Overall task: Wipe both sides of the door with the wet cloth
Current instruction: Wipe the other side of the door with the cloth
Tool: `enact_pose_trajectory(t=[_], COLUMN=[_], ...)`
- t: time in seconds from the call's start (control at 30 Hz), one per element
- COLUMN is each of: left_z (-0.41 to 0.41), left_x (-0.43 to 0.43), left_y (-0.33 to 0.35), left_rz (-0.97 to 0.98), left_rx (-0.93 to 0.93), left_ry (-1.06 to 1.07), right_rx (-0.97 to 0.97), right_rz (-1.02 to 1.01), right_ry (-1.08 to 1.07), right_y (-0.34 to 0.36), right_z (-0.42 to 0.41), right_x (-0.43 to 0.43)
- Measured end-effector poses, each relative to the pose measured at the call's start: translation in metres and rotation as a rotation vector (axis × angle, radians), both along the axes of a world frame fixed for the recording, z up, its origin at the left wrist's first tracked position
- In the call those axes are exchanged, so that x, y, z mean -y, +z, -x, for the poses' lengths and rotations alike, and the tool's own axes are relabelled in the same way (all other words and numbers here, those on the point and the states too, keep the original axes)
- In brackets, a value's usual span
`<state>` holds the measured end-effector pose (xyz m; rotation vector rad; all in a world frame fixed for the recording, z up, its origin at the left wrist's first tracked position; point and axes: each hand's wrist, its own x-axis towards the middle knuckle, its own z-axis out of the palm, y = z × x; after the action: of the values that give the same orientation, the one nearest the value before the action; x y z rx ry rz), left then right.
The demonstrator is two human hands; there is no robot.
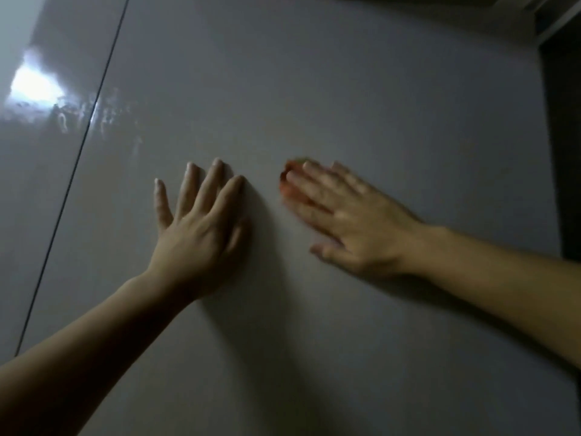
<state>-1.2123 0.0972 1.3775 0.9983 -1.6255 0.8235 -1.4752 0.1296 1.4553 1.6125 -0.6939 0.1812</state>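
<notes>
Pressing spread left hand (195, 234) flat on glossy grey door panel (377, 105); pinning reddish-orange cloth (286, 181) to door's middle under straight fingers of blurred right hand (352, 221).

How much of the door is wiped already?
Done: wet streaks at the upper left of the door suggest wiping there. In hand: the right hand presses an orange cloth flat on it, and the left hand rests flat beside. Left: the dry-looking rest, and the other side, which is out of view.
</notes>
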Motion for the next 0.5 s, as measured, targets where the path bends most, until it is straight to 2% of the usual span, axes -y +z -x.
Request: enact_pose_trajectory(t=[0.03,0.13,0.17,0.2,0.23,0.33,0.4,0.43,0.5], left_z=[-0.004,-0.011,-0.012,-0.014,-0.015,-0.024,-0.036,-0.045,-0.065], left_x=[0.003,0.009,0.01,0.011,0.011,0.012,0.01,0.01,0.013], left_y=[-0.001,-0.002,-0.002,-0.002,-0.002,-0.003,-0.005,-0.006,-0.006], left_rz=[-0.003,0.008,0.012,0.015,0.016,0.016,0.032,0.039,0.04], left_rx=[0.001,0.006,0.009,0.014,0.021,0.036,0.005,-0.025,-0.079], left_ry=[0.006,0.018,0.016,0.015,0.012,-0.035,-0.066,-0.059,-0.009], right_rx=[0.09,0.535,0.64,0.66,0.605,0.183,0.004,0.001,0.19], right_rz=[0.019,0.07,0.078,0.093,0.097,0.046,-0.007,-0.019,0.024], right_ry=[-0.006,-0.041,-0.038,-0.034,-0.026,0.045,0.021,0.004,-0.018], right_y=[0.019,0.086,0.095,0.093,0.081,0.012,-0.007,0.003,0.044], right_z=[-0.002,-0.01,-0.017,-0.028,-0.039,-0.064,-0.066,-0.065,-0.066], right_x=[0.0,-0.004,-0.005,-0.002,0.002,0.016,0.014,0.012,0.009])
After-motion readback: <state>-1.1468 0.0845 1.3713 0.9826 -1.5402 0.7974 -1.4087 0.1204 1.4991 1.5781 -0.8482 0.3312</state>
